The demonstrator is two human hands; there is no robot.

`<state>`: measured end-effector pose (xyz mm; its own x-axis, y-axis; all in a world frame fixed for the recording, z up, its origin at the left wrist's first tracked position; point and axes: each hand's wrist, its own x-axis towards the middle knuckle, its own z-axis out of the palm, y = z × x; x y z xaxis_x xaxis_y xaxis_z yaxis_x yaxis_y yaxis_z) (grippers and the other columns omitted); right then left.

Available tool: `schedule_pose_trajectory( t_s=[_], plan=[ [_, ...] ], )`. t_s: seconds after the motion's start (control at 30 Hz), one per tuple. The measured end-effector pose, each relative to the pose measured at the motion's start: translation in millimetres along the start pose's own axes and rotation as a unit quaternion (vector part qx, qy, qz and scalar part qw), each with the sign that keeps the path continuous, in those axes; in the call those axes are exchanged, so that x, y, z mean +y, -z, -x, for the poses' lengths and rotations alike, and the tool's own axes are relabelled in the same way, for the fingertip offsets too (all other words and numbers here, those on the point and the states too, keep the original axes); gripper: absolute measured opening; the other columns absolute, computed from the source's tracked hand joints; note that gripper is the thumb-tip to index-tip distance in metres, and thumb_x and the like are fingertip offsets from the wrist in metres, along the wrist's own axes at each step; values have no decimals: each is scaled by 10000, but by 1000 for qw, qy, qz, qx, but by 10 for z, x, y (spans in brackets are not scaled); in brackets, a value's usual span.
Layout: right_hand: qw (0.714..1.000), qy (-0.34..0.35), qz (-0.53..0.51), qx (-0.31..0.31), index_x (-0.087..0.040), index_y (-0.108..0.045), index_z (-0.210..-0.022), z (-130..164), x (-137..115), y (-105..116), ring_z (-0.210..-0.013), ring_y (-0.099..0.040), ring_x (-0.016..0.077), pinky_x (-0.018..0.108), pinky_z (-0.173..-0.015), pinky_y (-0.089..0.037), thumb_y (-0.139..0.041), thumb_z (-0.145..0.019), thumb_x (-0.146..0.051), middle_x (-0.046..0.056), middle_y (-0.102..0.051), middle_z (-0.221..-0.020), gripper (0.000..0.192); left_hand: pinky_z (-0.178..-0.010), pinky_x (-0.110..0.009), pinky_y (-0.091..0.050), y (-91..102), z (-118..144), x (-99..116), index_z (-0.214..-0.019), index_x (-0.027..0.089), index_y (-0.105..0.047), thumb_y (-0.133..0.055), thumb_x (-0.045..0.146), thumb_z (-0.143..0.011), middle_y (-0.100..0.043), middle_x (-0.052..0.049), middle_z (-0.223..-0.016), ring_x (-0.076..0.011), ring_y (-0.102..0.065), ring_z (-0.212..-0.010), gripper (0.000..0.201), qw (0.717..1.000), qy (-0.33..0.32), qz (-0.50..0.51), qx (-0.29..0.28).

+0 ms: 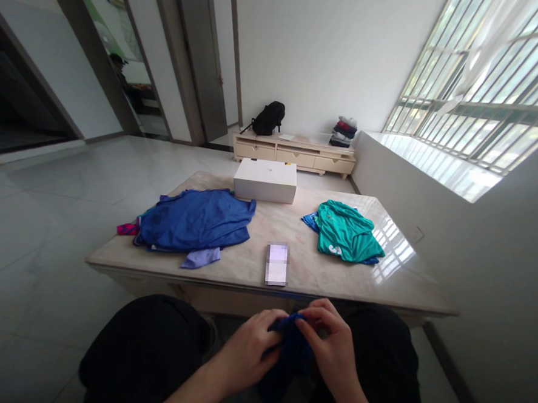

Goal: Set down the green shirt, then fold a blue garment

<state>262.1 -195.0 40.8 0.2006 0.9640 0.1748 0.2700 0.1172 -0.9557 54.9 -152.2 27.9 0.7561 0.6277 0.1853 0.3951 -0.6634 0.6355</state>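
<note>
A dark blue piece of cloth (289, 361) hangs between my knees, in front of the table's near edge; its kind I cannot make out. My left hand (255, 343) grips its upper edge from the left, with the fingers curled round it. From the right, my right hand (329, 336) pinches the same edge between thumb and fingers. Both hands are close together, and the lower part of the cloth is lost in shadow. Just beyond them, a phone (277, 264) with a blurred bright screen lies on the marble-topped table (267, 226).
Blue garments (197, 220) lie spread on the table's left side, a green shirt (347, 230) on the right. A white box (265, 180) stands at the far edge. Behind are a low cabinet (314, 162), a black backpack (269, 117) and stacked folded clothes (344, 132). A person (118, 67) shows through the doorway.
</note>
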Motion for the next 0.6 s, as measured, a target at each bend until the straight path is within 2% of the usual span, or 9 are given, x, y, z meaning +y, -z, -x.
schedule_pose_trajectory(
  t_s=[0.13, 0.2, 0.27, 0.33, 0.4, 0.5, 0.6],
  plan=[
    [1000, -8, 26, -5, -200, -785, -860, -52, 75, 122, -787, -639, 185, 274, -671, -489, -765, -877, -341, 43, -635, -948, 143, -884, -401, -498, 139, 44, -36, -1045, 222, -701, -645, 220, -992, -715, -34, -1119, -254, -653, -1010, 77, 995, 46, -91, -21],
    [999, -15, 33, -4, -198, -780, -852, -80, 100, 196, -780, -633, 188, 276, -662, -482, -771, -869, -352, 43, -638, -942, 156, -834, -404, -479, 207, 63, -54, -982, 215, -685, -629, 312, -1018, -718, -30, -1028, -260, -652, -948, 118, 991, 50, -122, -16],
    [999, -20, 35, -10, -196, -775, -844, -100, 104, 255, -776, -632, 190, 276, -654, -478, -774, -862, -356, 42, -640, -937, 161, -800, -400, -466, 253, 66, -65, -961, 214, -674, -693, 377, -979, -714, -25, -963, -265, -649, -904, 165, 988, 45, -145, -11],
    [999, -20, 38, -20, -198, -771, -846, -109, 87, 288, -781, -634, 193, 276, -653, -477, -769, -866, -351, 42, -642, -940, 154, -768, -392, -461, 277, 59, -65, -959, 216, -671, -771, 332, -921, -712, -20, -931, -268, -650, -871, 158, 983, 41, -176, -5],
    [999, -16, 44, -26, -203, -765, -854, -109, 58, 301, -794, -634, 194, 276, -662, -482, -758, -878, -344, 41, -641, -943, 144, -743, -385, -460, 288, 53, -53, -938, 214, -666, -772, 207, -906, -712, -17, -914, -264, -653, -840, 112, 976, 38, -214, 14],
    [998, -9, 47, -33, -206, -750, -865, -95, -4, 307, -807, -631, 190, 275, -686, -497, -740, -898, -342, 39, -637, -955, 140, -737, -378, -482, 302, 68, -13, -921, 207, -657, -727, 77, -897, -723, -25, -933, -256, -666, -823, 150, 967, 28, -244, 73],
    [998, -3, 43, -42, -208, -736, -872, -57, -111, 330, -819, -632, 186, 271, -709, -504, -728, -912, -341, 39, -635, -977, 139, -758, -365, -523, 346, 108, 63, -947, 209, -646, -720, 69, -896, -740, -34, -1006, -245, -691, -843, 166, 967, -5, -215, 137]
  ],
)
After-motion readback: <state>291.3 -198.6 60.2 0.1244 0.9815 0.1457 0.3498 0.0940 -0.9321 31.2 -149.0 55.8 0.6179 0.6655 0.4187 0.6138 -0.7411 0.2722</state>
